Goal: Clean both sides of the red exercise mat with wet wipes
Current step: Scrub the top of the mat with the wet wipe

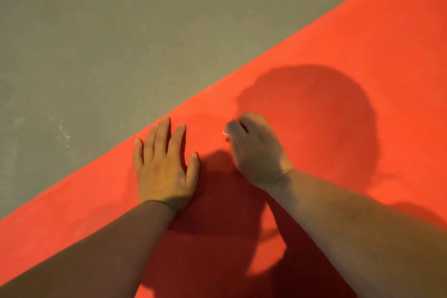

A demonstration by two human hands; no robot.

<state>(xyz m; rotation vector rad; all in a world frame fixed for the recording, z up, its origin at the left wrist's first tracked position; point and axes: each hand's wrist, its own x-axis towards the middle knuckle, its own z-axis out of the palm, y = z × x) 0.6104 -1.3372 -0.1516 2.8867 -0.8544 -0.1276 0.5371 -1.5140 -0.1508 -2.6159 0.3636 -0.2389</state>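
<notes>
- Seeing the mat [338, 43] flat on the floor [96, 31], running from near left to far right, I judge it soft, light, floppy and slightly grippy.
- My left hand [164, 172] lies flat on it, fingers spread, by its left edge.
- My right hand [254, 152] is curled round a wipe [225, 132]; only a white sliver shows.
- To flip it, I'd take that left edge.

1 red mat [338, 55], 2 hands [164, 174] [256, 152], 1 wipe [225, 132].

Bare grey concrete-looking floor [96, 43] with pale scuffs [64, 133], red exercise mat [362, 43] spread on it, room type unclear
</notes>
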